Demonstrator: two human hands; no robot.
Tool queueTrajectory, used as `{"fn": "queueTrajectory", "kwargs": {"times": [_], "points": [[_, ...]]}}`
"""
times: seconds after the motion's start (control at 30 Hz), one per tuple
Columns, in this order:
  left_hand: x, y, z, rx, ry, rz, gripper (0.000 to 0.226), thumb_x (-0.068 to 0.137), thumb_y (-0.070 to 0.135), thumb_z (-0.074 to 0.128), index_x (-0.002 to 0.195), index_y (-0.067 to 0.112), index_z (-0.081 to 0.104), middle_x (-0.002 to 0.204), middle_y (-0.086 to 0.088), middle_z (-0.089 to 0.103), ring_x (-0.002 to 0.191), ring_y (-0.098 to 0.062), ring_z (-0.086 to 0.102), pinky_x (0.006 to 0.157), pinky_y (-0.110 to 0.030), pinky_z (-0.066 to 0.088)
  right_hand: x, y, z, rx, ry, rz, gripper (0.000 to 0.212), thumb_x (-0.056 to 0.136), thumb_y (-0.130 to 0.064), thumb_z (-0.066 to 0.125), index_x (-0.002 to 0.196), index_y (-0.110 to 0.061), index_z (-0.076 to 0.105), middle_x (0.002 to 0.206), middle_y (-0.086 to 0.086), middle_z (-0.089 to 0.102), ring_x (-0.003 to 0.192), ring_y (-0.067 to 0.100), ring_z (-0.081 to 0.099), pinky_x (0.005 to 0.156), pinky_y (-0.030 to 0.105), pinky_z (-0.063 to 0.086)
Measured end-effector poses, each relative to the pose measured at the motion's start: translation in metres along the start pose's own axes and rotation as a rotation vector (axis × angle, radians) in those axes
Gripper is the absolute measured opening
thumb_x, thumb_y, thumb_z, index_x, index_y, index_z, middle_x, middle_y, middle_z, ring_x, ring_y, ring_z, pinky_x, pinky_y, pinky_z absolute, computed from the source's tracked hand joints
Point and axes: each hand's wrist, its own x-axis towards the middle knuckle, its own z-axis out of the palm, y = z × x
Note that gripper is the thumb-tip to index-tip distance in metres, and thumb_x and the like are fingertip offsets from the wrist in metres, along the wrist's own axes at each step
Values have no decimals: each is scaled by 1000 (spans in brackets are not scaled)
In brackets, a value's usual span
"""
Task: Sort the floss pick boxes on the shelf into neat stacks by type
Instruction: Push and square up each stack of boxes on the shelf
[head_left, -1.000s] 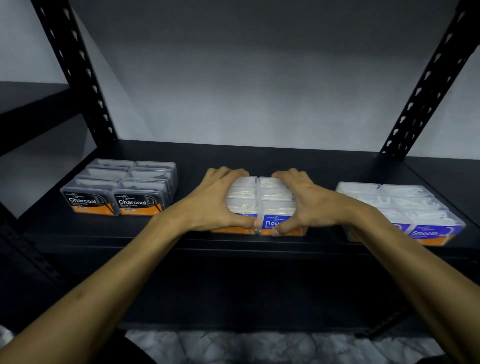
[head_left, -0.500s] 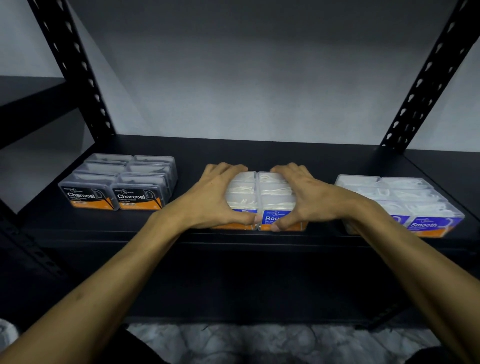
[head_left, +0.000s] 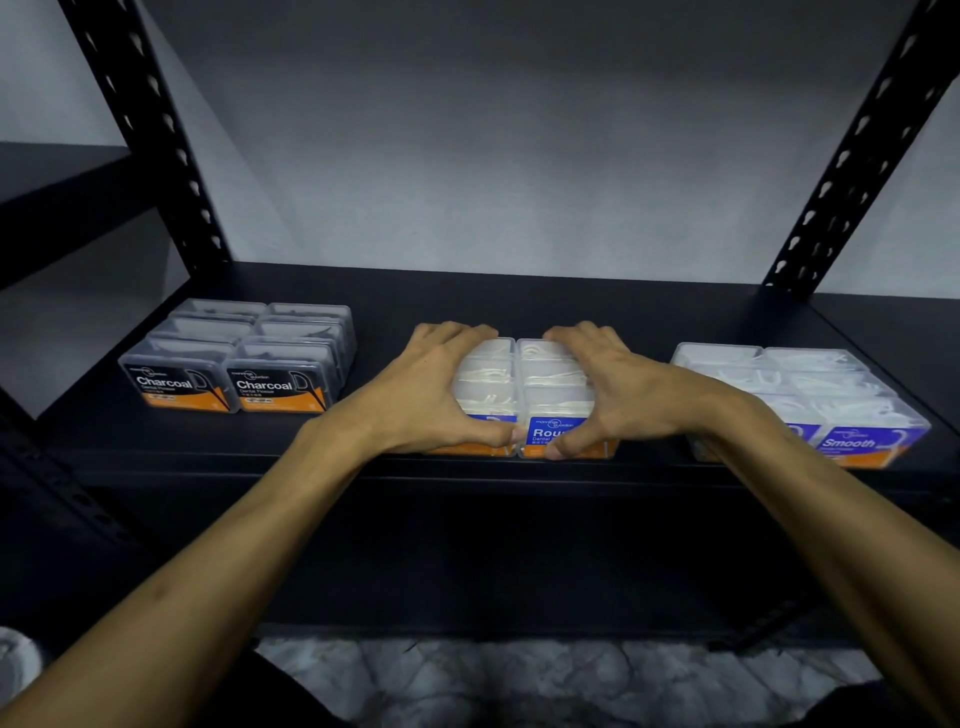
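there, both hands (head_left: 519, 395) around middle boxes (head_left: 553, 387)

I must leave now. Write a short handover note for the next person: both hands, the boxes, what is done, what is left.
Left hand and right hand: both pressed around the middle group of clear "Round" floss boxes with blue labels, squeezing it together.
Clear "Charcoal" boxes with black labels: grouped on the left of the black metal shelf.
Clear "Smooth" boxes with blue labels: grouped on the right.
Done: three types separated.
Left: finish squaring the middle group, then release.

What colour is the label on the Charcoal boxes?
Black with an orange strip on the Charcoal boxes, seen in the head view.
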Motion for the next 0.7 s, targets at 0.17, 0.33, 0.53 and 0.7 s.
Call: {"fn": "queueTrajectory", "kwargs": {"times": [0.17, 0.33, 0.53, 0.7], "points": [[-2, 1, 1, -9, -5, -9, 100, 57, 68, 78, 143, 31, 41, 138, 8, 46, 128, -15, 35, 102, -25, 32, 0, 1, 2, -5, 11, -4, 114, 58, -53, 89, 147, -24, 23, 127, -6, 36, 118, 11, 34, 103, 36, 43], [-2, 2, 0, -10, -1, -12, 98, 61, 60, 83, 144, 30, 41, 140, 7, 45, 129, -15, 34, 102, -23, 29, 0, 1, 1, -2, 8, -2, 117, 58, -53, 89, 149, -23, 21, 128, -7, 35, 119, 10, 33, 104, 35, 42], [-1, 3, -2, -18, -22, -12, 95, 63, 59, 84, 143, 32, 40, 140, 9, 44, 127, -14, 34, 99, -25, 30, 1, 1, 1, -6, -2, 1, 116, 58, -55, 88, 149, -24, 22, 126, -7, 36, 118, 10, 33, 104, 36, 42], [-2, 3, -2, -8, -11, -8, 95, 63, 59, 84, 143, 31, 41, 140, 7, 46, 128, -15, 35, 99, -25, 30, 1, 1, 0, 4, -10, -6, 115, 59, -53, 88, 148, -24, 22, 127, -7, 36, 119, 10, 33, 105, 35, 42]]}}
